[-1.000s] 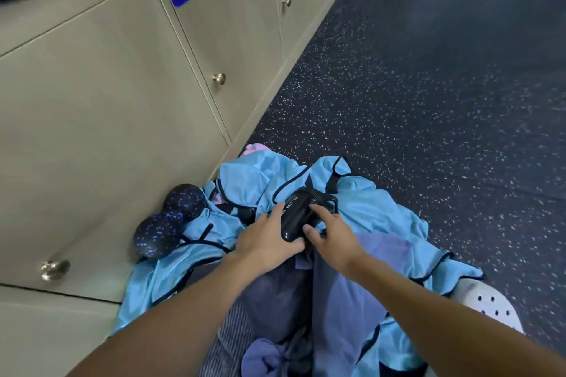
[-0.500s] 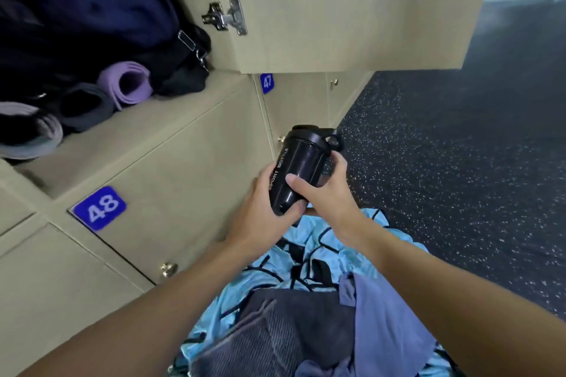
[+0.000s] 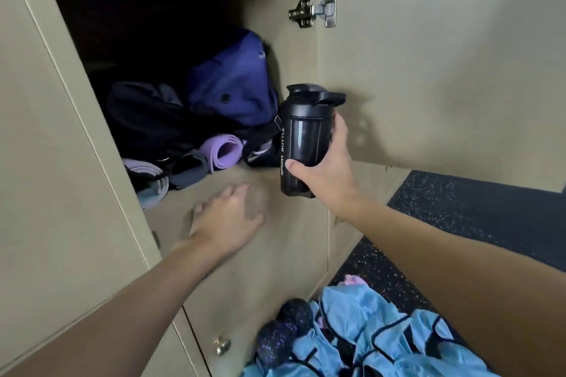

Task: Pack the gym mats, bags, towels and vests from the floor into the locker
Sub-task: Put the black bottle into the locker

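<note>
Several mats (image 3: 222, 151) and bags (image 3: 232, 89) lie inside locker (image 3: 275, 40).

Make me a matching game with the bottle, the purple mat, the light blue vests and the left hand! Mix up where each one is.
Things:
1. sport bottle
2. purple mat
3. light blue vests
4. left hand

Places:
A. in a heap on the floor
B. rolled up inside the locker
C. held upright in the right hand
D. by the locker's bottom edge, holding nothing

Right pairs: 1-C, 2-B, 3-A, 4-D.
</note>
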`<act>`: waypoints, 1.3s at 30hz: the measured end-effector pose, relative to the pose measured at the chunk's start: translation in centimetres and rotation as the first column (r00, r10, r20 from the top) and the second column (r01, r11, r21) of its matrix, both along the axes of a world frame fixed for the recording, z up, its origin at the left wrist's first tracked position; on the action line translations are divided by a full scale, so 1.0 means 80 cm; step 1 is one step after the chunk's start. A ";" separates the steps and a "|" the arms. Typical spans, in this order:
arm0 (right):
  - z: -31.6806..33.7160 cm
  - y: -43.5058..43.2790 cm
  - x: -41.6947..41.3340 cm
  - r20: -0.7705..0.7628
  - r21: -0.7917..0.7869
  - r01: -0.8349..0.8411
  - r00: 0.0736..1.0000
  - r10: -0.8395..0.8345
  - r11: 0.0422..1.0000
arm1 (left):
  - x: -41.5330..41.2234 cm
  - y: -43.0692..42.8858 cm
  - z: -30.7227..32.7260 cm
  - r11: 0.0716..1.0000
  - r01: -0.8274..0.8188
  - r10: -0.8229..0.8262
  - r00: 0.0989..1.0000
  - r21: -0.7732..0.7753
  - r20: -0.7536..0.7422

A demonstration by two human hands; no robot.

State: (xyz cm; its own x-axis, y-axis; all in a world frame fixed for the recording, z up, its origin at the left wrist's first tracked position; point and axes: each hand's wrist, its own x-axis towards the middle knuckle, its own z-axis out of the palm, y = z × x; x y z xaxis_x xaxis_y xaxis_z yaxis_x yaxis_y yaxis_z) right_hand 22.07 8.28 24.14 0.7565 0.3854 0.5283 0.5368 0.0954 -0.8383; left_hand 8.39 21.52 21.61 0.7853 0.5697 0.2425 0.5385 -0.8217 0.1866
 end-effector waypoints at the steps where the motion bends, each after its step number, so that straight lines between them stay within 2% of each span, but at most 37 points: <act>1: 0.002 0.010 0.006 0.020 -0.021 0.027 0.999 -0.026 0.999 | 0.004 0.002 -0.005 0.999 -0.001 0.003 0.999 0.042 -0.052; 4: 0.001 0.037 0.026 0.037 -0.081 0.072 0.997 -0.069 0.994 | 0.021 0.011 -0.010 0.995 0.027 -0.018 0.995 0.093 -0.094; 8: -0.009 0.064 0.055 0.071 -0.106 0.132 0.990 -0.125 0.985 | 0.040 0.022 -0.006 0.996 0.049 -0.043 0.995 0.074 -0.088; 13: -0.017 0.103 0.087 0.079 -0.086 0.120 0.990 -0.113 0.989 | 0.064 0.025 -0.004 0.999 0.044 -0.045 0.995 -0.009 -0.094; 19: -0.018 0.147 0.110 0.039 -0.130 0.144 0.989 -0.140 0.981 | 0.076 0.025 -0.006 0.999 0.035 -0.035 0.998 -0.003 -0.060; 23: -0.035 0.146 0.114 0.016 -0.190 0.164 0.986 -0.164 0.968 | 0.076 0.026 -0.006 0.999 0.031 -0.033 0.998 -0.028 -0.055; 30: -0.052 0.135 0.116 0.135 -0.333 0.312 0.950 -0.282 0.890 | 0.075 0.024 -0.003 0.998 0.030 -0.033 0.998 -0.047 -0.058; 39: -0.057 0.130 0.123 0.123 -0.344 0.271 0.962 -0.243 0.899 | 0.075 0.024 -0.004 0.998 0.031 -0.033 0.999 -0.061 -0.030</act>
State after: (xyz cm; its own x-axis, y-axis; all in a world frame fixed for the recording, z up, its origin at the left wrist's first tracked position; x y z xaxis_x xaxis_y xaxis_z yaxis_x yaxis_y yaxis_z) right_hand 31.87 18.67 19.55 0.8180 0.3554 0.4524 0.5652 -0.3499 -0.7471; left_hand 14.41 23.45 21.32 0.8097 0.5574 0.1835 0.5187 -0.8261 0.2203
